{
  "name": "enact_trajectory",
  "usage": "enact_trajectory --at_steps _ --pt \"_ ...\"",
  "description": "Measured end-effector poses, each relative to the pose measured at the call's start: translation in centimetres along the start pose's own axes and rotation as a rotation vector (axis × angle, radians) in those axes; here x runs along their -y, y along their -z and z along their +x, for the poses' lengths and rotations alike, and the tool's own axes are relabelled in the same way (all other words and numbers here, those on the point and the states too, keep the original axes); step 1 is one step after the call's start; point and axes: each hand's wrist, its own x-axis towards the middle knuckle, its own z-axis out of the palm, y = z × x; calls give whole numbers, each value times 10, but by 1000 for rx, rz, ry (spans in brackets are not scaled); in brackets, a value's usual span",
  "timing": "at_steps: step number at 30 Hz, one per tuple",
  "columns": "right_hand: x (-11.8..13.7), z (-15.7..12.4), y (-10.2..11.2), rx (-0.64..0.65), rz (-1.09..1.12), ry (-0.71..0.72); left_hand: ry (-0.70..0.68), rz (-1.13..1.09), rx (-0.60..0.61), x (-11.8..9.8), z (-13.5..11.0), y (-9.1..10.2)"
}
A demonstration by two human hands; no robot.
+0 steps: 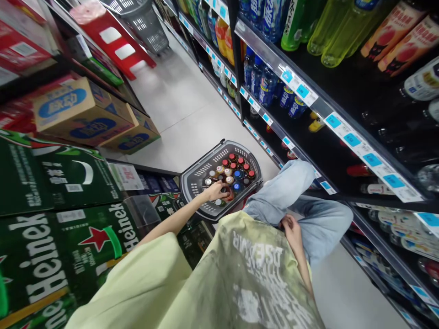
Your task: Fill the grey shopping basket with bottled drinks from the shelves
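While the left hand [216, 191] dips into the mid-frame basket [197, 177], its grip curls by capped bottles [228, 172], pinching what I can't tell; handling them seems underway; next likely calls for a firm hold.

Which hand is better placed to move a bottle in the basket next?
Probably the left hand: it is down at the capped bottles in the basket, though its grip is unclear. The right hand is by the jeans, away from the basket.
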Motion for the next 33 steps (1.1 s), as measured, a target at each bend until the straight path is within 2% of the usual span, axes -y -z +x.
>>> enact_trajectory --at_steps 4,6,11,16,19,22,28,33 --pt "4 -1 -1 4 -24 -3 236 -80 -111 7 0 -35" --pt "6 -2 -1 7 -35 -12 316 -95 -126 8 2 -48" --pt "10 -3 -1 9 -50 -28 414 -90 -103 4 13 -78" --pt "14 -5 -2 6 -61 -37 469 -91 -44 -9 31 -104" --pt "14 -5 -3 3 -61 -39 492 -104 -35 -13 42 -111" --pt "15 -5 -3 5 -56 -37 521 -114 -30 -7 43 -111" --pt "14 -5 -2 -1 -45 -50 561 -128 6 12 26 -105" --pt "10 -5 -1 -14 -42 -57 607 -139 15 0 14 -117"
